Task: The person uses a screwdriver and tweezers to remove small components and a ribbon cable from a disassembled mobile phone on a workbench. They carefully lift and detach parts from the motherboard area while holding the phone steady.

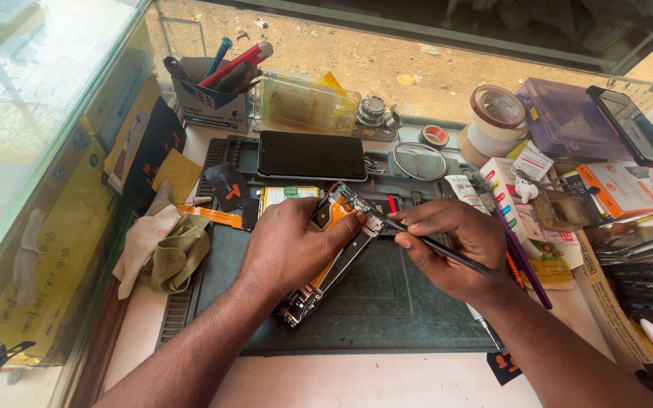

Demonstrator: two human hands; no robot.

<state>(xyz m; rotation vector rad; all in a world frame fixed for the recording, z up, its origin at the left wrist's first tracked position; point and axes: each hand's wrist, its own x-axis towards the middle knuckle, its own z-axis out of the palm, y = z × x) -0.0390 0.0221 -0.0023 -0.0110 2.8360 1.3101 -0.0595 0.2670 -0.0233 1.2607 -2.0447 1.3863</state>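
Blue-white cardboard box (pixel 209 106) at mat's back-left corner: pens, tools upright inside. Clear plastic case (pixel 305 102) beside it, yellowish contents unclear. My left hand (pixel 292 245) clamped around opened phone (pixel 332 261), tilted on green mat (pixel 387 310); orange flex, bare frame showing. My right hand (pixel 451 245) pinching black tweezers (pixel 432 243), tip on phone's upper end.

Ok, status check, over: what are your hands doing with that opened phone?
Left hand gripping opened phone frame on green repair mat. Right hand holds thin black tool, tip on frame's top. Nothing in the way.
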